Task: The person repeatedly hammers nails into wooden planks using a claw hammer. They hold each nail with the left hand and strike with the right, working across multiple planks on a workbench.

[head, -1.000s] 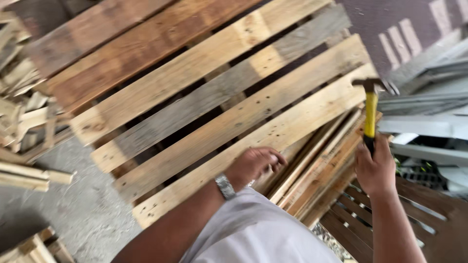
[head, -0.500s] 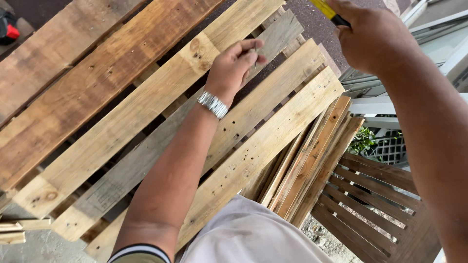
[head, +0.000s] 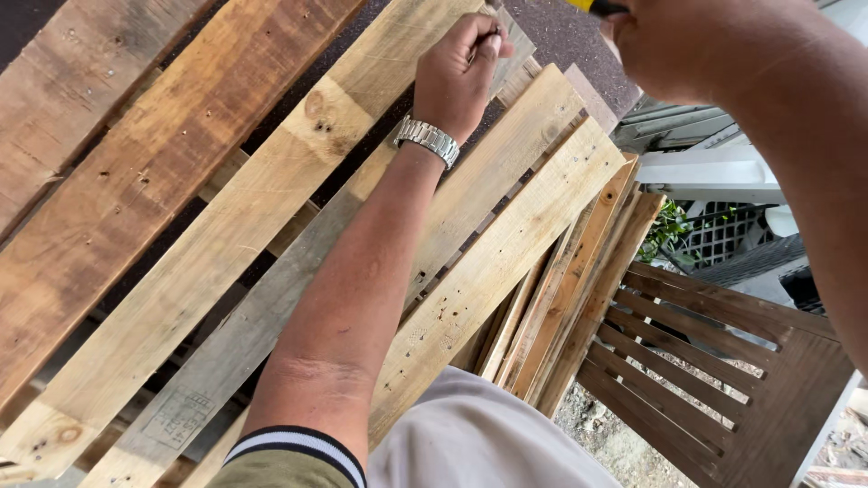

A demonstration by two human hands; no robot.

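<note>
Left hand [head: 457,77] closed into a loose fist, fingertips pinched together at the top, pressed on the wooden pallet [head: 208,244]; whatever is pinched is too small to tell. The hand sits at the pallet's far edge, over the pale knotty slat [head: 271,208] and the gap next to it. Silver metal wristwatch [head: 427,138] on the wrist just below the hand, forearm running down across the grey weathered slat [head: 226,352] toward the camera, striped sleeve cuff [head: 298,447] at the elbow end. Right hand [head: 669,45] raised high off the pallet's right far corner, close to the lens and blurred, wrapped shut round a yellow-and-black handle [head: 592,6] that only peeks in at the frame top; the rest of that tool is out of view. Pallet slats run diagonally, darker brown boards on the pallet's left, paler nail-holed boards on its right. A stack of loose planks [head: 561,307] leans on edge just beside the pallet's right side. Right of the pallet past those planks, a dark brown slatted panel [head: 723,361]. Beyond the pallet's right corner, a white lattice crate [head: 723,230] with green leaves [head: 669,235] beside it. Grey cloth [head: 479,443] near the pallet's bottom edge.
</note>
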